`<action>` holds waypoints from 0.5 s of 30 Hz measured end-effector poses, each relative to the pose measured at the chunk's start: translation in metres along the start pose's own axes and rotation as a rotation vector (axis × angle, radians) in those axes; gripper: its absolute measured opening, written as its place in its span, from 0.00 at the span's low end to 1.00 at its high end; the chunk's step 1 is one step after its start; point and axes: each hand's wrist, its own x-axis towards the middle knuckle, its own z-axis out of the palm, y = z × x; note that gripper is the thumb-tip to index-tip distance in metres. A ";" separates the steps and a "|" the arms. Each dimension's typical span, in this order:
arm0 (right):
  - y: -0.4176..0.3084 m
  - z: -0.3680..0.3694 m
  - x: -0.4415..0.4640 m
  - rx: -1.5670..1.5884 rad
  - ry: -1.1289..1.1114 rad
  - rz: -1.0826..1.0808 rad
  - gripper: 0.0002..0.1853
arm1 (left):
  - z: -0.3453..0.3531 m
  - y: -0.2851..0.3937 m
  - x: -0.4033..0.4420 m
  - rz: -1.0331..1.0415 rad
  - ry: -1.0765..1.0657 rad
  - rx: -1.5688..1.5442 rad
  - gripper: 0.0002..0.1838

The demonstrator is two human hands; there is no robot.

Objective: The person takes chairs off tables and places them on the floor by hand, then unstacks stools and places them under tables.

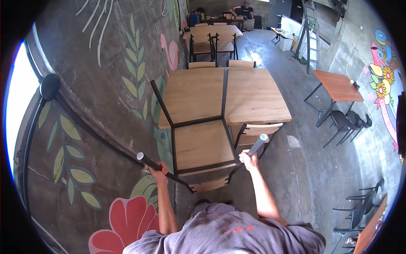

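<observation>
– how many chairs are in hand?
– one: an upturned chair [203,146] at the frame's centre, wooden seat with a black frame.
– and the hands?
– two. the left hand [159,169], left of centre, is wrapped around one chair leg [171,177]; the right hand [248,160], right of centre, is wrapped around another. the other two of its four legs point toward the top of the frame.
– where is it against the bench?
– it overlaps the near edge of the wooden bench [258,95], centre; i can't tell whether they touch.
– how many chairs around that bench?
– three: two backrests [241,64] beyond it, upper centre, and one chair [264,128] at its near right.
– containers?
– one pale box-like object [286,45], upper right; its contents can't be made out.
</observation>
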 end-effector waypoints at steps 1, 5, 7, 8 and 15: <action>-0.009 0.005 -0.009 0.009 -0.069 -0.013 0.09 | -0.001 0.008 -0.008 0.011 -0.014 -0.022 0.34; -0.032 0.026 -0.047 0.090 0.040 -0.033 0.16 | 0.002 0.048 -0.027 0.005 -0.089 0.048 0.34; -0.037 0.028 -0.068 0.057 0.023 -0.050 0.15 | 0.002 0.068 -0.038 -0.043 -0.155 0.092 0.38; -0.036 0.028 -0.078 0.058 0.015 -0.062 0.15 | 0.002 0.077 -0.044 -0.068 -0.162 0.090 0.38; -0.038 0.029 -0.152 -0.015 0.284 -0.036 0.19 | 0.006 0.092 -0.076 0.013 -0.550 0.367 0.42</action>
